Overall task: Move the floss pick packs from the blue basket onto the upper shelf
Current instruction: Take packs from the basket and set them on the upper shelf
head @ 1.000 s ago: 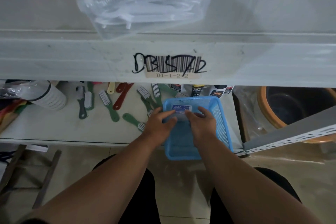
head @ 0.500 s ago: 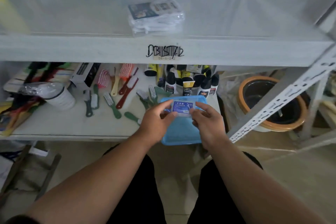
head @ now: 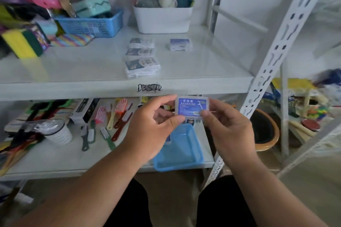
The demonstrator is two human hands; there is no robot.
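Observation:
A clear floss pick pack (head: 191, 106) with a blue label is held up in front of the upper shelf's edge. My left hand (head: 153, 127) pinches its left side and my right hand (head: 225, 125) pinches its right side. Below them the blue basket (head: 181, 155) sits at the front of the lower shelf, partly hidden by my left hand. On the upper shelf (head: 92, 72) lie three floss pick packs in a row (head: 141, 60) and one more blue pack (head: 180, 44) to their right.
At the back of the upper shelf stand a white bin (head: 163, 19) and another blue basket (head: 90, 25), with sponges (head: 20, 43) at the left. Brushes (head: 118, 116) and a cup (head: 59, 131) lie on the lower shelf. A slanted white upright (head: 276, 46) stands at right.
Both hands lifted the pack out of the blue basket and up to the upper shelf's edge. The view tilted upward, showing the upper shelf's top.

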